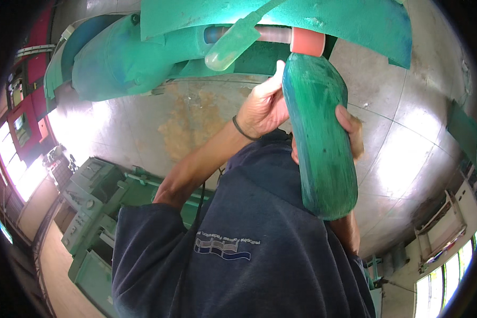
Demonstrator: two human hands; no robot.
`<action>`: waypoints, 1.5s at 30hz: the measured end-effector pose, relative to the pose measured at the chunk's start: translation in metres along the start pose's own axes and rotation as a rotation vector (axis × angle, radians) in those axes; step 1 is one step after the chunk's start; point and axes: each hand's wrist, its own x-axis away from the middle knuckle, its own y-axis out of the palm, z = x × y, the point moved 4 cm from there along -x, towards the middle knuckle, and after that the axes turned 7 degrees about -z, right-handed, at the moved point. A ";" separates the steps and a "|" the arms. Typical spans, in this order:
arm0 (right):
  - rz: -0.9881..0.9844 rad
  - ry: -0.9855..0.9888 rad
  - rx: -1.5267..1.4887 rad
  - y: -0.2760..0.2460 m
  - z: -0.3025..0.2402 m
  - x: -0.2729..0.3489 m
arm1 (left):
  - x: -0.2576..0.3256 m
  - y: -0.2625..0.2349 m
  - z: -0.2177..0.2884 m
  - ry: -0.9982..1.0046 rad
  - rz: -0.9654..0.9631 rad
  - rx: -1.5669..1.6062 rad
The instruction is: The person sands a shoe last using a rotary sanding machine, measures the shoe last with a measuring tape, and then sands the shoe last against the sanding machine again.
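A long green shoe last [323,143], scuffed along its face, is held upright in front of my chest. Its upper end touches or nearly touches a pinkish-red sanding roller [308,42] on a metal shaft [274,35]. My left hand [265,108] is closed against the left side near the upper end, the thumb pointing up and the other fingers partly hidden behind. Around the right side, lower down, wraps my right hand [351,130]; some of its fingertips show at the left edge, and the rest is behind the last.
Over the roller hangs a green metal hood [355,32]. A lamp-like piece [233,45] on a thin stalk dangles before the shaft. A big green motor housing [124,63] fills the upper left. Another green machine [98,193] stands at the left, and a shelf [442,228] at the right.
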 end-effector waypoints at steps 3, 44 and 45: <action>-0.050 0.020 -0.080 -0.001 0.001 0.001 | 0.000 0.001 -0.001 -0.005 0.074 -0.099; 0.017 0.031 0.076 0.014 -0.001 0.009 | 0.005 0.000 0.008 0.004 -0.020 0.005; 0.005 0.026 0.081 0.014 0.001 0.014 | 0.010 0.005 0.006 0.000 -0.049 -0.005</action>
